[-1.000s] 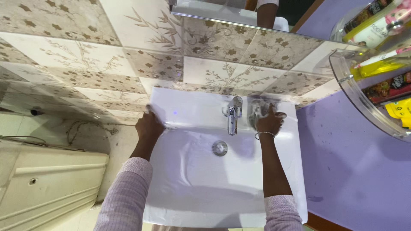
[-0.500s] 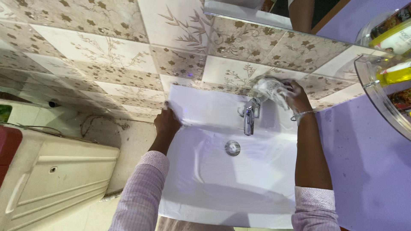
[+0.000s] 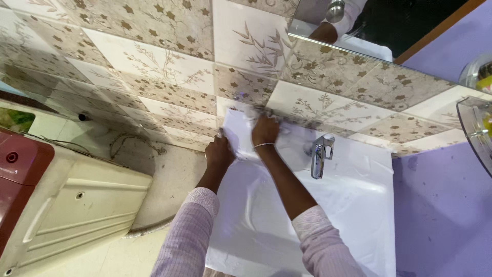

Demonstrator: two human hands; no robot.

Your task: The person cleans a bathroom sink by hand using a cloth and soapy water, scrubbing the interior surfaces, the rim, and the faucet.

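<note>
At the far left sits a cream plastic washing machine (image 3: 77, 205) with a dark red lid; no package labels can be read here. The left hand (image 3: 219, 152) grips the left rim of the glossy white sink (image 3: 353, 205), fingers curled over its edge. Just beside it, the right hand (image 3: 265, 130), a thin bangle at the wrist, presses a blurred scrubbing pad (image 3: 251, 115) onto the sink's back left corner by the patterned beige wall tiles (image 3: 169, 61); how tightly it is held cannot be told. Half a second ago that hand scrubbed right of the chrome tap (image 3: 319, 154); now it is left of it. A clear curved shelf (image 3: 474, 133) shows at the right edge.
</note>
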